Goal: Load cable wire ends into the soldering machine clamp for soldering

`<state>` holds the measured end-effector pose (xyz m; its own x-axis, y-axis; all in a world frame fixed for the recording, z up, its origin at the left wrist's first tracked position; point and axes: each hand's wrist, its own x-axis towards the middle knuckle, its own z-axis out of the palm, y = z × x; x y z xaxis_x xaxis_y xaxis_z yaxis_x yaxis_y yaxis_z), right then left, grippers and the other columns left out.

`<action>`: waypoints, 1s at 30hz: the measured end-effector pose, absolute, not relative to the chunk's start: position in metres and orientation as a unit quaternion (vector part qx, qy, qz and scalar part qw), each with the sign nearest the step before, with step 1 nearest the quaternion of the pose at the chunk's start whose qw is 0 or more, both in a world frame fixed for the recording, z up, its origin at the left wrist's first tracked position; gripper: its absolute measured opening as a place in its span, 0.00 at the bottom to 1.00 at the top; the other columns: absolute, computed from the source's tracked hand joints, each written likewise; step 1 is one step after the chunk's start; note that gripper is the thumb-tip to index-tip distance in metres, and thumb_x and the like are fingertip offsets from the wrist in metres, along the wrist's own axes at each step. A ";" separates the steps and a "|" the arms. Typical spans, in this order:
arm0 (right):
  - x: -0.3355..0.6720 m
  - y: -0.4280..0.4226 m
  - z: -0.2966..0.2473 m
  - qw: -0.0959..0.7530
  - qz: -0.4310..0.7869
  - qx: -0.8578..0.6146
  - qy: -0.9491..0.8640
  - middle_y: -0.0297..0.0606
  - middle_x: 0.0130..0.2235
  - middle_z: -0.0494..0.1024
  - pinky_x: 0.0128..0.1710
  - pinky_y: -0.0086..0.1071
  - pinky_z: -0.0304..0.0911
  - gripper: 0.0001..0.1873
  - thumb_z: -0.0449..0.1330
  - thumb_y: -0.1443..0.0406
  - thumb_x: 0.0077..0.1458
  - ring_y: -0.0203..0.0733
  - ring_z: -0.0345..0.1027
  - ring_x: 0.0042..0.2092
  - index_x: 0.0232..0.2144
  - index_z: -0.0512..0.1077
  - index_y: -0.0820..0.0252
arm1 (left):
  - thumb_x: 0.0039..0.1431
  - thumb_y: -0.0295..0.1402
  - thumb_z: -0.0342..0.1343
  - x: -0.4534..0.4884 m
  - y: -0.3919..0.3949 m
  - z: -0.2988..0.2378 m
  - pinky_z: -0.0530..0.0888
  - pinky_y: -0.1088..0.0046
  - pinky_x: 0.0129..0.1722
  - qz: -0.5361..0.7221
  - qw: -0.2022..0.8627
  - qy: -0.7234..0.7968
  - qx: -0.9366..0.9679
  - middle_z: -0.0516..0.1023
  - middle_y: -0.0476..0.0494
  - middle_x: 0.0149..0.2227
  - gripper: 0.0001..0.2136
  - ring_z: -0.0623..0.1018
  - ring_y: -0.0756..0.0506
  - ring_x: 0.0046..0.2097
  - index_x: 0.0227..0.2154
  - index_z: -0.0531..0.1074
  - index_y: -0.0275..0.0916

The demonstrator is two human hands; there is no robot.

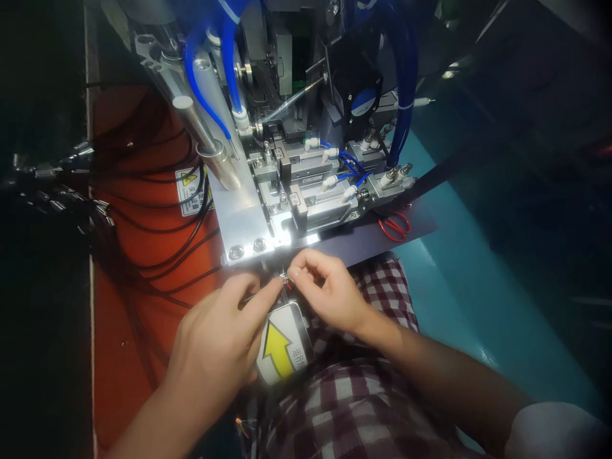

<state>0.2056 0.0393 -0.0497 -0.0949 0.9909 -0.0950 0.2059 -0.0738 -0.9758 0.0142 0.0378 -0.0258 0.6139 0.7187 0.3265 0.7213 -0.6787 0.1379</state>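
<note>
At the front edge of the machine, a cable end with fine coloured wires (285, 279) sits between my two hands; red, white and green show. My left hand (210, 338) is closed, its thumb tip against the wires and its fingers partly hidden. From the other side, my right hand (329, 290) pinches the wires' tips between thumb and forefinger. Just below them is a white device label with a yellow arrow (278, 344). Ahead of both hands stands a steel fixture block (287, 226), and its bright plate nearly meets my right fingers.
Pneumatic cylinders (320, 169) with blue hoses fill the fixture. A metal post (224, 169) rises at left. Black cables (157, 268) cross the orange-red surface (119, 331). Red-handled scissors (396, 226) lie at right by the teal surface (444, 255). Checked cloth (344, 395) covers my lap.
</note>
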 end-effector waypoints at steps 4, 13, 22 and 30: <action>0.206 0.042 -0.044 0.381 0.559 -0.545 -0.495 0.28 0.25 0.64 0.27 0.29 0.54 0.09 0.58 0.63 0.59 0.33 0.56 0.27 0.27 0.66 0.59 | 0.61 0.20 0.47 0.015 0.038 -0.025 0.66 0.73 0.21 -0.176 0.007 -0.398 -0.900 0.73 0.43 0.34 0.17 0.76 0.47 0.28 0.48 0.75 0.37; 0.202 0.040 -0.055 0.427 0.537 -0.523 -0.505 0.29 0.24 0.64 0.27 0.29 0.55 0.09 0.58 0.63 0.59 0.33 0.57 0.27 0.27 0.67 0.59 | 0.62 0.21 0.47 0.014 0.040 -0.022 0.68 0.73 0.21 -0.180 0.002 -0.392 -0.902 0.73 0.43 0.34 0.16 0.77 0.47 0.28 0.47 0.75 0.36; 0.208 0.042 -0.062 0.449 0.524 -0.478 -0.543 0.30 0.26 0.68 0.29 0.30 0.58 0.08 0.58 0.65 0.60 0.34 0.60 0.28 0.28 0.67 0.59 | 0.63 0.22 0.47 0.013 0.041 -0.024 0.70 0.74 0.23 -0.174 0.003 -0.391 -0.904 0.74 0.43 0.35 0.16 0.77 0.47 0.29 0.49 0.75 0.37; 0.207 0.041 -0.050 0.405 0.420 -0.539 -0.608 0.31 0.27 0.68 0.32 0.31 0.57 0.08 0.56 0.67 0.59 0.34 0.60 0.30 0.28 0.68 0.60 | 0.63 0.23 0.45 0.011 0.040 -0.025 0.70 0.74 0.23 -0.156 0.003 -0.395 -0.905 0.74 0.43 0.35 0.17 0.77 0.47 0.29 0.48 0.77 0.37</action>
